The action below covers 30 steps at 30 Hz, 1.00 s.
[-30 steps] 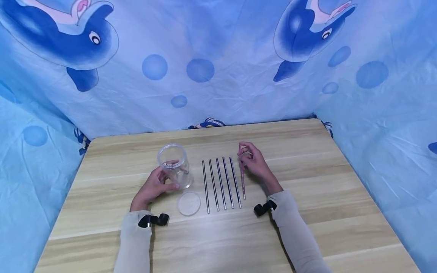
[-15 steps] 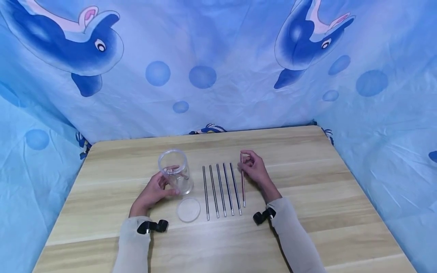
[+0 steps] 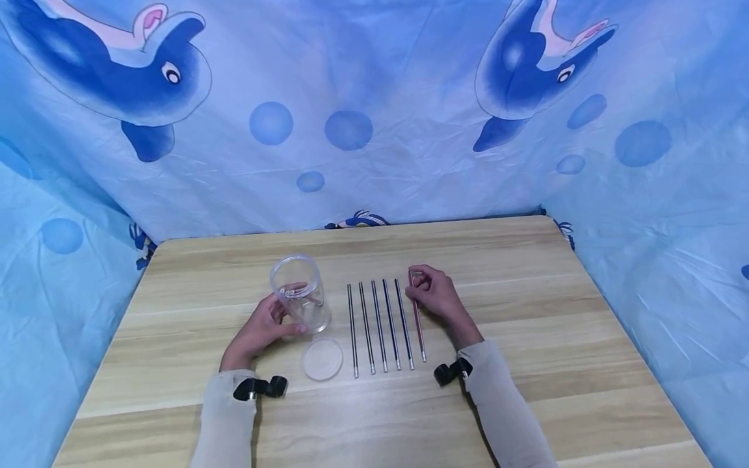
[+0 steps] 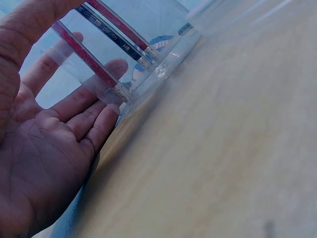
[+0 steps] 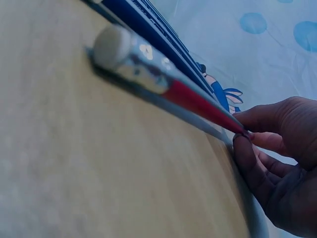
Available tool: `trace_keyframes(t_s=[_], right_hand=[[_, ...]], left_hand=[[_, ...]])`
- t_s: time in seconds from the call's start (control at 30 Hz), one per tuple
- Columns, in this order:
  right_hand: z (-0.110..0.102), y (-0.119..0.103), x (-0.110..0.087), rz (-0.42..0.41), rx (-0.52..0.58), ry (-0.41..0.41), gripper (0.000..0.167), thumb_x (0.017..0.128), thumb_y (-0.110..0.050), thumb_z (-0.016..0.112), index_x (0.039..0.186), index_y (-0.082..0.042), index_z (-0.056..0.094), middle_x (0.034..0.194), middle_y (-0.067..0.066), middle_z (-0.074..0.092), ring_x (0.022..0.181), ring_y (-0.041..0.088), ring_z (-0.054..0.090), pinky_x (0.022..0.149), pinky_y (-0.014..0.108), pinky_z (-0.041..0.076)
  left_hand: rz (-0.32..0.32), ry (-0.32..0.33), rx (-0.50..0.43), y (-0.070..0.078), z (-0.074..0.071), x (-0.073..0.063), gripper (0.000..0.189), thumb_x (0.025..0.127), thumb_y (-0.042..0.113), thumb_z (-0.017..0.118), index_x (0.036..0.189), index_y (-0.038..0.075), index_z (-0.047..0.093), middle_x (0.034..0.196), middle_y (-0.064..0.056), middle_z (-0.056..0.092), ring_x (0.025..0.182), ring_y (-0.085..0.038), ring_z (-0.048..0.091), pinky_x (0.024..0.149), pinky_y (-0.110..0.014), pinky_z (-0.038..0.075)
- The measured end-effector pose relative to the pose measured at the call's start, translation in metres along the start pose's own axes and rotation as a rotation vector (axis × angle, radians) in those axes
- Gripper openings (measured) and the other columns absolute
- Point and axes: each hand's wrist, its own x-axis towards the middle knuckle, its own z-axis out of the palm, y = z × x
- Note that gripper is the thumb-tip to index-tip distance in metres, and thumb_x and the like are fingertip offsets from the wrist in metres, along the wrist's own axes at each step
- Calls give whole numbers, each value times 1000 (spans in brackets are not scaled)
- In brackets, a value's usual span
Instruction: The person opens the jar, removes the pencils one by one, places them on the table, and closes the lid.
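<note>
My left hand (image 3: 264, 327) holds a clear open jar (image 3: 314, 314), thumb on the near side and fingers behind it. Inside the jar, in the left wrist view, stand red pencils (image 4: 90, 60) and a dark pencil (image 4: 113, 37), eraser ends down. With thumb and fingertips, my right hand (image 3: 437, 297) pinches a red pencil (image 3: 419, 330) near its far end. Its white eraser end points toward the person. To the left of that pencil, several dark striped pencils (image 3: 379, 325) lie side by side in a row, nearly parallel with it.
A translucent round lid (image 3: 322, 359) lies on the wooden table (image 3: 363, 429), just in front of the jar. Blue cloth with printed dolphins (image 3: 351, 188) hangs behind and at both sides of the table. Black wrist cameras (image 3: 266, 387) sit on both sleeves.
My right hand has turned the red pencil slightly, its far end shifting left and its eraser end right, closer to the row's slant. The left hand and jar stay put.
</note>
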Motion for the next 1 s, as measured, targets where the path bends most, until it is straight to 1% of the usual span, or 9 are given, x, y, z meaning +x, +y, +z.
trace_keyframes(t_s=[0.13,0.27,0.4,0.63,0.77,0.9,1.0], right_hand=[[2,0,0,8,-32,-4,48,86,-6,75,131,-6,61,93,9,64,73,20,62,57,27,54],[4,0,1,3,-81,-5,47,85,-5,76,130,-6,62,92,8,64,73,19,61,59,27,53],[6,-2,3,-19,-114,8,46,83,-3,76,127,-4,64,91,7,62,72,18,60,59,26,52],[9,-2,3,-23,-104,-5,46,82,-1,75,127,-3,63,90,7,62,67,17,59,53,25,51],[9,0,3,-24,-102,-7,47,82,-1,75,127,-3,63,90,7,62,64,16,59,51,25,51],[9,0,2,-25,-91,-11,47,82,-1,75,126,-2,63,90,7,62,63,16,58,50,25,50],[9,-1,3,-26,-89,-16,46,82,-1,75,125,-2,63,90,8,62,63,16,59,50,25,50]], left_hand=[[-7,-4,5,-3,1,1,80,77,-5,81,147,5,44,146,-5,51,136,-12,44,109,-21,36],[18,-8,7,-6,0,1,79,77,-9,79,146,2,43,145,-4,52,135,-11,44,108,-20,37],[37,-7,-6,-6,-1,2,79,76,-11,79,146,2,44,146,-5,51,136,-12,43,108,-21,36],[45,-38,-30,-5,-1,5,81,76,-12,78,148,5,43,140,-16,55,131,-17,49,104,-23,42],[44,-41,-31,-5,-1,6,81,77,-11,78,148,5,43,138,-16,56,129,-18,51,103,-23,42],[35,-29,-37,-6,-1,5,81,76,-11,78,148,4,43,138,-16,57,127,-18,52,102,-24,43],[23,-19,-35,-5,-1,5,82,76,-12,79,147,3,43,140,-15,55,129,-17,51,104,-23,41]])
